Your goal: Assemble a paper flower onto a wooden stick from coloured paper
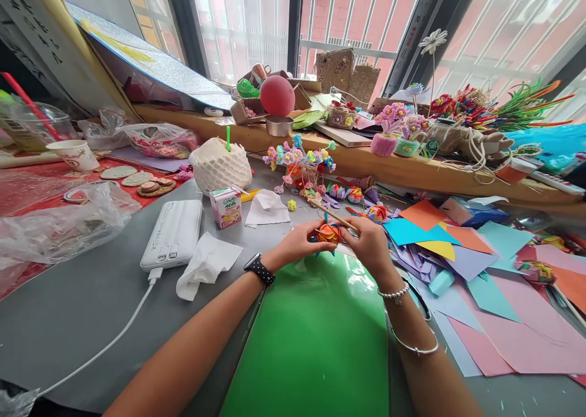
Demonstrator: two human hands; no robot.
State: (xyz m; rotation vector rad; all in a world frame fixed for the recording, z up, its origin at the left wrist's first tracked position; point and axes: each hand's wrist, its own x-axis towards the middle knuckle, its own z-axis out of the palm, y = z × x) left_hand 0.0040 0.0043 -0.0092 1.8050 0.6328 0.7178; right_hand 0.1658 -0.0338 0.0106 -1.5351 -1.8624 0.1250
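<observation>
Between my two hands is an orange and blue folded paper flower (328, 234), just above the far end of a green board (315, 337). My left hand (300, 244) closes its fingers on the flower's left side. My right hand (367, 245) grips a thin wooden stick (332, 214), which slants up to the left over the flower. Whether the stick's tip touches the paper I cannot tell. Beyond my hands lie finished-looking folded paper flowers (378, 213) in mixed colours and a small yellow ball-like piece (292, 205).
To the right spread loose coloured paper sheets (503, 319) and purple strips (414, 261). At left are a white power bank (173, 234) with its cable, crumpled tissues (210, 261), a drink carton (226, 208) and a coconut with a green straw (220, 165). A cluttered wooden sill (339, 151) runs behind.
</observation>
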